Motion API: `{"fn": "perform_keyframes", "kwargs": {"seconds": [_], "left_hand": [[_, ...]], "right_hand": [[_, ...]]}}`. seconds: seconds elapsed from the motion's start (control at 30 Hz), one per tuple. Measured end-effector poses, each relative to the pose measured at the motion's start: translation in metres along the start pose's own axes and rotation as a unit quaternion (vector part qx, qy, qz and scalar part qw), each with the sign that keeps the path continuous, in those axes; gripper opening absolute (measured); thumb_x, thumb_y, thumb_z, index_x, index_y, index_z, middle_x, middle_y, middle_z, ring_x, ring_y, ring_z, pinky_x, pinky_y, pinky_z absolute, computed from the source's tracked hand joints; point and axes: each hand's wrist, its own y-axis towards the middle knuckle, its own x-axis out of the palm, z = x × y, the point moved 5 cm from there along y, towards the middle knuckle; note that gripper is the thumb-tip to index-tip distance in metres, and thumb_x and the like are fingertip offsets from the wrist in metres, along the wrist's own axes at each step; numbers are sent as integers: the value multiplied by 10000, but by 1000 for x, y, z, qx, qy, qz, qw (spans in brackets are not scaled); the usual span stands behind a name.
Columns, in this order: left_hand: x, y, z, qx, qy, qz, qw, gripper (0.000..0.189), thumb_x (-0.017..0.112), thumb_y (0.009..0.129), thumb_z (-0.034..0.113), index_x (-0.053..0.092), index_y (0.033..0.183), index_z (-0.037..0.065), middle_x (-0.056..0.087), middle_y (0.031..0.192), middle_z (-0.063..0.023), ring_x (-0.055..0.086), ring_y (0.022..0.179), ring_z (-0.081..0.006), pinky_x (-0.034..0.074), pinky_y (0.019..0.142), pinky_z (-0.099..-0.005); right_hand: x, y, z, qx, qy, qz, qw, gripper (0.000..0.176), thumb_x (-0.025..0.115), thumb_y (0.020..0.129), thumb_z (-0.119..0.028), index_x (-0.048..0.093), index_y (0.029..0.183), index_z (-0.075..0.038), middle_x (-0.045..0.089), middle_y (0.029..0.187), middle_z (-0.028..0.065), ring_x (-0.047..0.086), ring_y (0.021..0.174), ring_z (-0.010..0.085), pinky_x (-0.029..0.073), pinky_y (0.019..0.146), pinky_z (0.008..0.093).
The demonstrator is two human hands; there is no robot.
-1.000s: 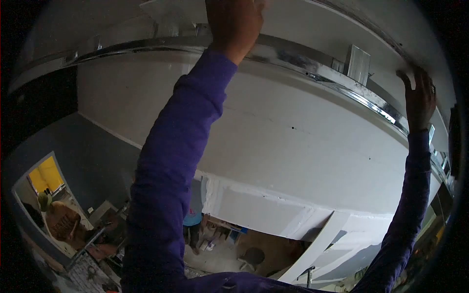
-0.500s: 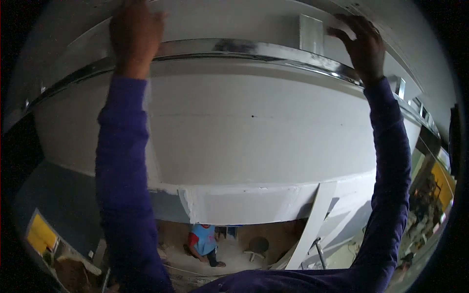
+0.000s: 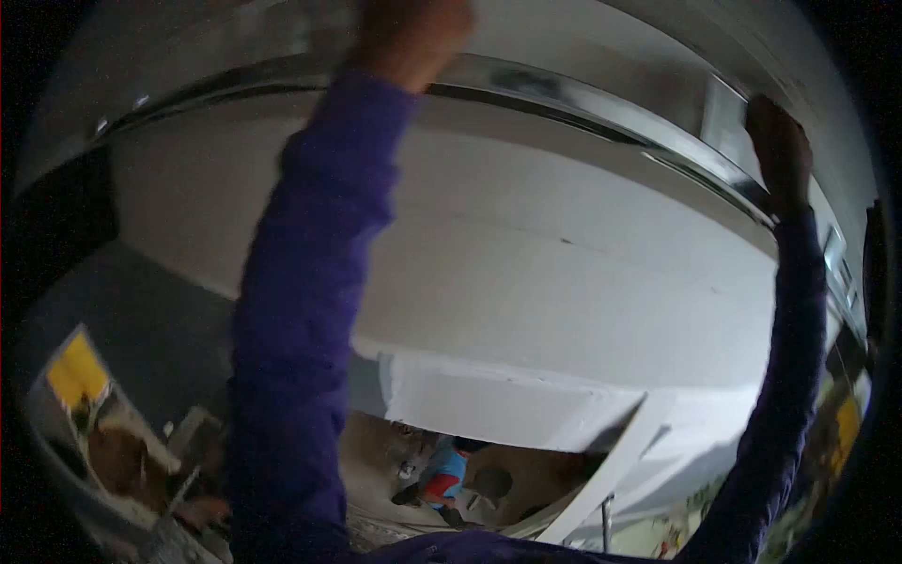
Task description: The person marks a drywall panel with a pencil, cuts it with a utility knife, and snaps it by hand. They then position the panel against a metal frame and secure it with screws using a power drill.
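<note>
Both my arms, in purple sleeves, reach up past a long shiny metal channel that curves across the upper view. My left hand is raised above the channel, blurred and partly cut off by the top edge, so its fingers are hidden. My right hand is closed, its fingers curled near the short upright metal piece behind the channel. I cannot tell what lies inside its fingers. Below the channel spreads a broad pale panel with a small dark mark on it.
A white-plastered lower edge borders the opening beneath the panel. Far below, a person in a blue and red top is on the floor. A pale slanting strip and a metal pole stand at lower right; a yellow panel shows at left.
The view has turned, so the channel and panel sit tilted and further right. Both hands appear further right; my right hand's fingers, spread before, are now curled. The person below has changed posture.
</note>
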Motion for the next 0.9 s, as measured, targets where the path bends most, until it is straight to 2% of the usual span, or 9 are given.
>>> {"fn": "perform_keyframes", "kwargs": {"seconds": [0.13,0.3,0.43,0.53,0.63,0.77,0.8,0.87,0.9], "left_hand": [[-18,1,11,30,-32,-315,948,447,693,836,305,673,1086,-65,654,1123,-296,646,1045,-427,527,876,-467],[4,3,-6,55,-54,-175,981,559,681,868,402,635,1171,-66,641,1198,-277,629,1106,-413,501,948,-438],[-47,-34,-2,-3,-183,-69,981,677,695,859,478,575,1309,-13,591,1288,-283,580,1217,-377,428,1074,-424],[-86,-145,17,155,-153,206,954,367,739,828,292,646,1107,72,679,1019,-170,659,929,-346,521,806,-442],[-119,-326,21,160,-156,28,974,412,765,804,267,642,1171,127,644,1073,-94,627,972,-303,499,844,-469],[-177,-670,-56,-379,-66,-391,836,487,633,922,375,570,1317,97,605,1226,-166,568,1149,-367,460,988,-474],[-229,-801,-62,-473,20,-369,800,555,650,898,417,557,1330,83,598,1258,-195,583,1142,-389,465,996,-475],[-358,-957,-21,-740,153,-445,479,736,672,803,576,565,1316,59,658,1164,-213,625,1098,-383,493,971,-476],[-420,-998,13,-713,245,-396,524,618,617,840,554,648,1102,-5,674,1061,-258,656,984,-416,522,861,-525]], "right_hand": [[37,9,15,82,58,-168,981,376,596,915,-63,571,1290,-62,653,1166,203,652,1058,308,515,919,390],[53,0,66,124,205,-232,943,386,640,946,-133,566,1321,-75,580,1321,136,590,1167,235,489,988,349],[5,-3,19,74,136,-64,986,314,597,974,-156,593,1277,-69,603,1298,136,590,1138,241,482,983,347],[-45,-42,-61,19,196,74,978,264,584,976,-151,625,1216,-49,626,1257,136,606,1071,245,489,949,350],[-82,-122,-168,-28,369,92,925,229,572,978,-147,656,1155,-30,649,1215,135,622,1004,249,497,915,354],[-70,-250,-333,-61,659,-172,730,220,555,980,-141,697,1074,-4,680,1160,135,643,915,254,507,870,359],[-59,-280,-389,-39,703,-277,653,225,551,980,-140,708,1054,3,687,1147,135,649,893,256,509,859,360],[-40,-347,-492,56,726,-527,438,161,593,962,-130,671,994,7,683,1067,127,634,1009,261,485,938,361],[-23,-412,-530,-76,738,-531,410,192,599,962,-148,651,1082,-8,677,1099,136,636,1025,257,490,932,366]]}}
